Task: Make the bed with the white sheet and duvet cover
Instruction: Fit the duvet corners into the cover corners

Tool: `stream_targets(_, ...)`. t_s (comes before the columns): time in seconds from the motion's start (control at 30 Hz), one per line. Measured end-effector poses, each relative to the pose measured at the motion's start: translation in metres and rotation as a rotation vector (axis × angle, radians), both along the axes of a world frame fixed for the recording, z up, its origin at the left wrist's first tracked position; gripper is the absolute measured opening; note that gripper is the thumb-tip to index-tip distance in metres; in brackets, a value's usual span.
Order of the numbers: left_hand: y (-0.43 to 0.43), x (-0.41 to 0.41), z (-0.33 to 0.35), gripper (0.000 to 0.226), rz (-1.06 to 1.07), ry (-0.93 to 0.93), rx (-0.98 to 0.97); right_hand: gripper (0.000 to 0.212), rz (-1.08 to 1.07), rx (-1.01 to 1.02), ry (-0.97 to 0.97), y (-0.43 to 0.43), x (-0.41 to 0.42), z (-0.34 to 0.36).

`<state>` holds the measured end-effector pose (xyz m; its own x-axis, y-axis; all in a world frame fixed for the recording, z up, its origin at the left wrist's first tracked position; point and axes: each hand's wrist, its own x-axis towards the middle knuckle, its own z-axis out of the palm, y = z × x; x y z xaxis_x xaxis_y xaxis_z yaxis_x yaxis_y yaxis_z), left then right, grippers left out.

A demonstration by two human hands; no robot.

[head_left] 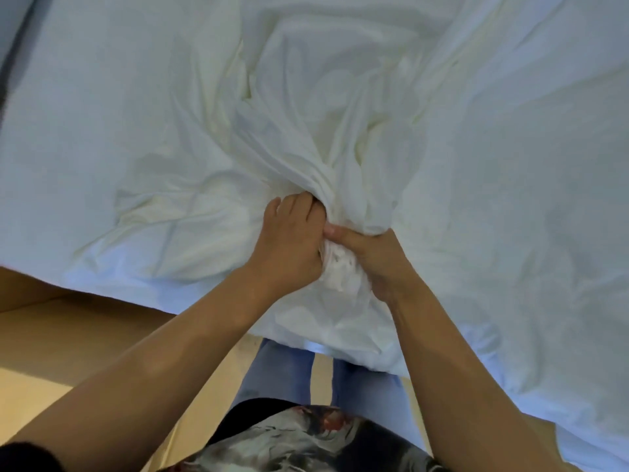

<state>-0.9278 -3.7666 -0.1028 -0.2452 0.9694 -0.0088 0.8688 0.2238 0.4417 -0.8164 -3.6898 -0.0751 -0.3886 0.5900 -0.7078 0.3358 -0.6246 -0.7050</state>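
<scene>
A crumpled white duvet cover (326, 137) lies bunched in the middle of the bed, its folds running down to the near edge. My left hand (289, 240) grips a gathered wad of this cloth, fingers curled into it. My right hand (371, 260) grips the same wad from the other side, thumb laid across the top. The two hands touch each other. Under the cover a flat white sheet (102, 114) spreads over the bed. Part of the cloth hangs over the bed's near edge in front of my legs.
A tan wooden floor (68, 335) shows at lower left beside the bed. My legs in light blue trousers (279, 376) stand right against the bed's edge. A dark strip (6, 63) runs along the far left border.
</scene>
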Motion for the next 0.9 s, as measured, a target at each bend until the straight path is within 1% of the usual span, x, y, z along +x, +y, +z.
stream_targets(0.07,0.004,-0.006,0.0,0.029,-0.031,0.018,-0.006,0.028,0.071,-0.054,0.047,0.011,-0.002,0.0)
stream_targets(0.1,0.005,-0.009,-0.001,0.03,-0.037,0.026,-0.018,0.027,0.097,-0.071,0.058,0.015,-0.004,-0.002)
stream_targets(0.17,0.009,-0.015,-0.003,0.04,-0.04,0.038,-0.055,0.022,0.099,-0.136,0.066,0.018,-0.005,-0.004)
stream_targets(0.23,0.011,-0.02,-0.003,0.05,-0.055,0.059,-0.101,0.016,0.051,-0.238,0.104,0.017,-0.004,-0.008)
stream_targets(0.3,0.012,-0.022,-0.003,0.053,-0.099,0.082,-0.139,0.014,-0.022,-0.344,0.127,0.017,-0.002,-0.013)
stream_targets(0.37,0.009,-0.026,-0.004,0.053,-0.154,0.105,-0.14,0.015,-0.096,-0.394,0.117,0.017,0.0,-0.018)
stream_targets(0.43,-0.002,-0.033,-0.01,0.055,-0.214,0.124,-0.096,0.026,-0.126,-0.348,0.065,0.015,0.0,-0.023)
stream_targets(0.5,-0.017,-0.039,-0.017,0.065,-0.276,0.183,-0.113,0.035,-0.136,-0.284,-0.002,0.011,-0.001,-0.025)
stream_targets(0.57,-0.027,-0.041,-0.026,0.073,-0.31,0.284,-0.185,0.031,-0.134,-0.243,-0.025,0.005,-0.002,-0.025)
stream_targets(0.6,-0.027,-0.041,-0.03,0.071,-0.315,0.316,-0.227,0.027,-0.134,-0.233,-0.033,0.003,-0.003,-0.026)
stream_targets(0.67,-0.017,-0.04,-0.034,0.058,-0.332,0.339,-0.332,0.022,-0.128,-0.212,-0.041,0.001,-0.006,-0.025)
stream_targets(0.73,0.003,-0.041,-0.028,0.059,-0.341,0.335,-0.396,0.021,-0.114,-0.198,-0.041,0.002,-0.009,-0.022)
stream_targets(0.77,0.012,-0.042,-0.022,0.057,-0.338,0.319,-0.452,0.021,-0.106,-0.193,-0.042,0.002,-0.009,-0.021)
stream_targets(0.83,0.023,-0.044,-0.016,0.046,-0.311,0.309,-0.504,0.02,-0.095,-0.177,-0.039,0.004,-0.008,-0.014)
stream_targets(0.9,0.028,-0.05,-0.003,0.047,-0.285,0.212,-0.547,0.02,-0.111,-0.153,-0.017,0.006,-0.005,-0.005)
